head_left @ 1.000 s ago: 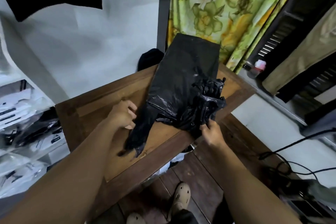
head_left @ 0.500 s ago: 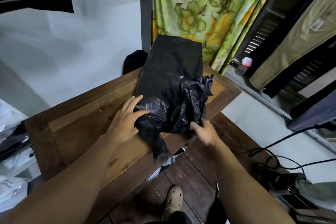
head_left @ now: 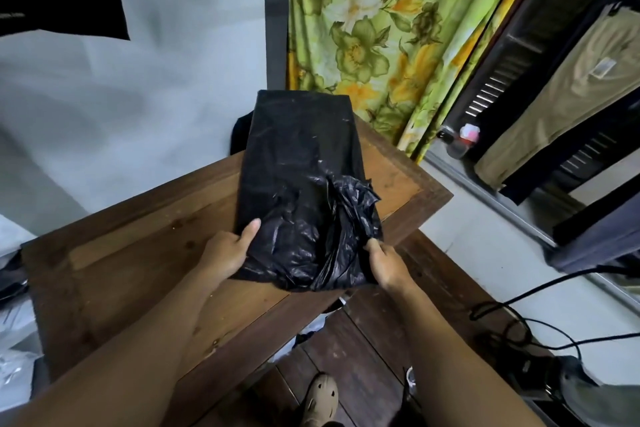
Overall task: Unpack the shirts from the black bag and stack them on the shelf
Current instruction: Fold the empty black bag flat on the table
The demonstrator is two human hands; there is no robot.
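On the wooden table [head_left: 138,253] the black bag [head_left: 298,163] lies lengthwise away from the person, its crumpled mouth nearest, between the 2 hands. The left hand [head_left: 225,253] grips the near-left edge, thumb on top; the right hand [head_left: 386,262] pinches the mouth folds.

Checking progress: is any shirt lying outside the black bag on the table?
No; only the black bag lies on the wooden table, and no shirt shows.

Brown wooden table [head_left: 145,263] — black bag [head_left: 298,166] flat on top
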